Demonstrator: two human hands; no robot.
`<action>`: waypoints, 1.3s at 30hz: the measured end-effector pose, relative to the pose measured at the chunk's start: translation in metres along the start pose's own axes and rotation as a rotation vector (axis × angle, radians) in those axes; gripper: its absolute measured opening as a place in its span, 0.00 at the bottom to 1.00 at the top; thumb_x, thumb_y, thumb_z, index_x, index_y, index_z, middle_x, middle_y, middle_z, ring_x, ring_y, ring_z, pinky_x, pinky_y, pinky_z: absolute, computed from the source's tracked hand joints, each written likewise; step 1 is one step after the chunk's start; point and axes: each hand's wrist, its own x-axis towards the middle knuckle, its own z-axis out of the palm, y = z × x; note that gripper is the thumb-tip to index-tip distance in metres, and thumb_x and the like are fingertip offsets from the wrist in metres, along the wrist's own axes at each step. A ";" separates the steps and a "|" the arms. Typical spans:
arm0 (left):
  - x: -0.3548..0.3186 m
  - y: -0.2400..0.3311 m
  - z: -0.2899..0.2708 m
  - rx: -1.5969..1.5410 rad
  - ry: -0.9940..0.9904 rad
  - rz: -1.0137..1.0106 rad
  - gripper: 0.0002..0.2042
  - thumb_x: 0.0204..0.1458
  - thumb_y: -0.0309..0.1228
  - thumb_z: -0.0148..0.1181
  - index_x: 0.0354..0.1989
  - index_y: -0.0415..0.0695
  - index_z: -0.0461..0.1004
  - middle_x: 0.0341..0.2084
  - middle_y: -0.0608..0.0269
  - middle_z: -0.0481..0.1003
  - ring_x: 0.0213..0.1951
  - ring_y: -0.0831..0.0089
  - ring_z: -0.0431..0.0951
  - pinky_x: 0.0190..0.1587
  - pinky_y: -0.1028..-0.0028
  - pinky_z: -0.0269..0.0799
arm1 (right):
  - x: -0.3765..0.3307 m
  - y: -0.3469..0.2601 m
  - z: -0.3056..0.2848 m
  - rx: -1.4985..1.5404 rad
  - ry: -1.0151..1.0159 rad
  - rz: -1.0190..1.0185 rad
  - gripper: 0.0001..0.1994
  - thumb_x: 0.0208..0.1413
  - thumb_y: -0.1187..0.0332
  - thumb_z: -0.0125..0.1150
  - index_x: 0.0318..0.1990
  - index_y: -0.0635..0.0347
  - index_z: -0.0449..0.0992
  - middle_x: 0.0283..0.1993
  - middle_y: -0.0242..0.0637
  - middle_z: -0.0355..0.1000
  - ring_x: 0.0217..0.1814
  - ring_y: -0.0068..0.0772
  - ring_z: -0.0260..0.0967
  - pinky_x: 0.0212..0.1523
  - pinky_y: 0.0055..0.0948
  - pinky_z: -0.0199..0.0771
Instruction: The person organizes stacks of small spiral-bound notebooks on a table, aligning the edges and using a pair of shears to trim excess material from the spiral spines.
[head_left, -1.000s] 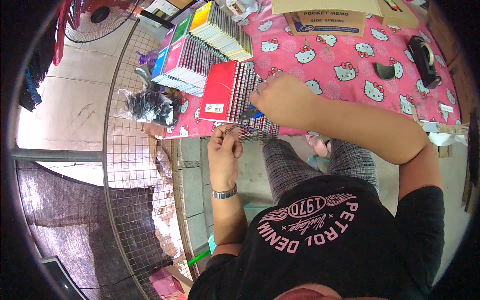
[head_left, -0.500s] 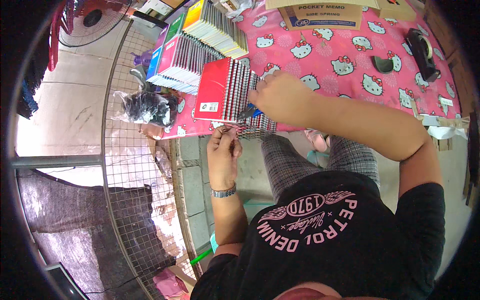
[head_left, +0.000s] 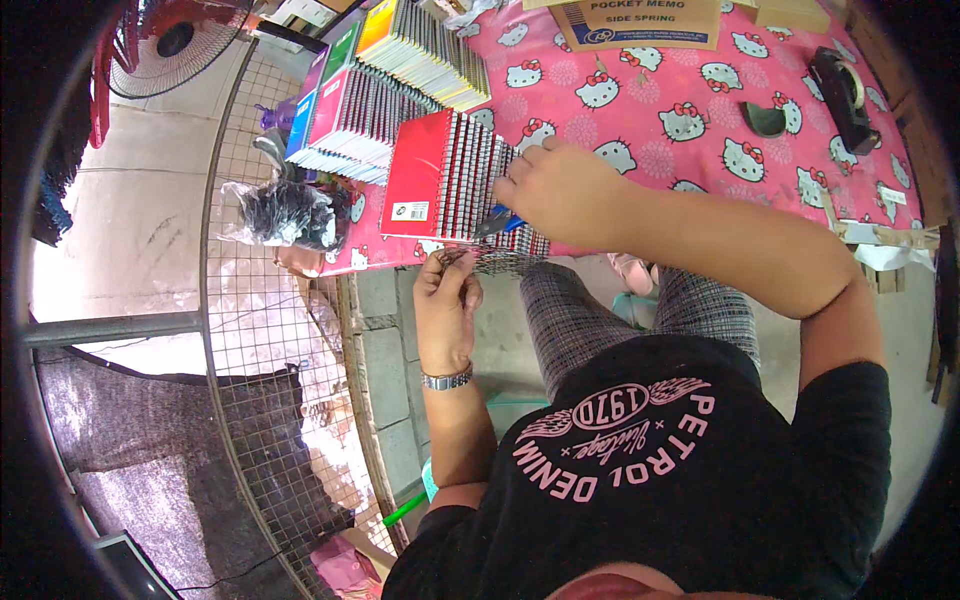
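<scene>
A fanned stack of red-covered spiral notebooks (head_left: 415,165) lies at the table's near edge, its wire bindings turned to the right. My right hand (head_left: 565,195) is closed around blue-handled pliers (head_left: 493,222). Their dark jaws rest against the bindings at the stack's near right corner. Just below that corner, my left hand (head_left: 446,290) has its fingers pinched together beside the wire ends. What those fingertips hold, if anything, is too small to make out.
Stacks of colored notebooks (head_left: 355,115) stand behind the red ones. A plastic-wrapped dark bundle (head_left: 290,215) sits at the left corner. Farther back on the pink patterned tablecloth (head_left: 640,125) are a cardboard box (head_left: 640,22) and a black tape dispenser (head_left: 842,100).
The whole view has shifted very slightly. Both hands and the pliers keep nearly the same place at the notebooks' corner.
</scene>
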 end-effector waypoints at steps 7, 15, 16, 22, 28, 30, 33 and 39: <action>0.000 -0.003 0.000 0.025 -0.052 -0.059 0.03 0.55 0.26 0.58 0.33 0.41 0.71 0.17 0.71 0.67 0.15 0.83 0.60 0.18 0.81 0.51 | -0.003 -0.004 0.019 -0.150 0.239 -0.082 0.09 0.48 0.66 0.54 0.36 0.58 0.74 0.31 0.34 0.72 0.40 0.36 0.72 0.43 0.39 0.72; 0.003 -0.009 -0.006 -0.104 0.020 -0.055 0.03 0.53 0.25 0.59 0.34 0.41 0.72 0.20 0.70 0.70 0.16 0.82 0.64 0.19 0.81 0.55 | -0.007 -0.001 0.018 -0.027 0.136 -0.042 0.10 0.47 0.66 0.55 0.36 0.60 0.73 0.31 0.36 0.73 0.38 0.36 0.73 0.44 0.39 0.72; 0.003 -0.011 -0.007 -0.142 0.048 -0.073 0.03 0.53 0.25 0.59 0.34 0.41 0.72 0.21 0.69 0.71 0.17 0.82 0.65 0.19 0.81 0.57 | -0.009 0.003 0.022 -0.080 0.249 -0.074 0.10 0.47 0.66 0.55 0.36 0.60 0.73 0.31 0.36 0.73 0.37 0.36 0.73 0.44 0.39 0.72; 0.003 -0.011 0.006 -0.140 0.031 -0.120 0.04 0.52 0.22 0.59 0.35 0.43 0.72 0.26 0.69 0.74 0.20 0.80 0.69 0.23 0.81 0.63 | -0.003 -0.005 0.020 -0.112 0.113 -0.072 0.10 0.48 0.66 0.54 0.35 0.61 0.73 0.32 0.38 0.74 0.37 0.35 0.73 0.45 0.40 0.72; 0.007 -0.018 -0.010 -0.178 0.001 -0.080 0.06 0.52 0.20 0.58 0.37 0.42 0.72 0.26 0.68 0.74 0.21 0.80 0.70 0.24 0.81 0.65 | -0.001 -0.002 0.019 0.013 -0.081 0.004 0.10 0.48 0.65 0.54 0.36 0.60 0.73 0.33 0.38 0.74 0.38 0.35 0.73 0.44 0.38 0.72; 0.005 -0.018 -0.007 -0.197 0.028 -0.081 0.06 0.52 0.20 0.59 0.36 0.42 0.72 0.26 0.68 0.74 0.21 0.80 0.71 0.24 0.82 0.65 | -0.010 0.003 0.028 -0.048 0.108 -0.035 0.10 0.48 0.65 0.54 0.36 0.60 0.73 0.33 0.39 0.74 0.39 0.35 0.73 0.43 0.37 0.73; 0.005 -0.016 0.000 -0.169 0.015 -0.094 0.05 0.52 0.20 0.59 0.35 0.43 0.71 0.25 0.68 0.74 0.21 0.80 0.71 0.24 0.82 0.65 | -0.015 0.006 0.036 -0.135 0.289 -0.089 0.10 0.48 0.66 0.54 0.36 0.59 0.74 0.34 0.39 0.74 0.40 0.37 0.73 0.41 0.36 0.73; 0.010 -0.024 -0.005 -0.027 -0.007 -0.084 0.06 0.52 0.21 0.59 0.37 0.43 0.71 0.27 0.68 0.74 0.22 0.79 0.71 0.24 0.81 0.66 | 0.004 -0.006 0.013 0.047 -0.283 0.040 0.12 0.47 0.66 0.55 0.39 0.57 0.74 0.38 0.37 0.72 0.46 0.36 0.71 0.45 0.37 0.70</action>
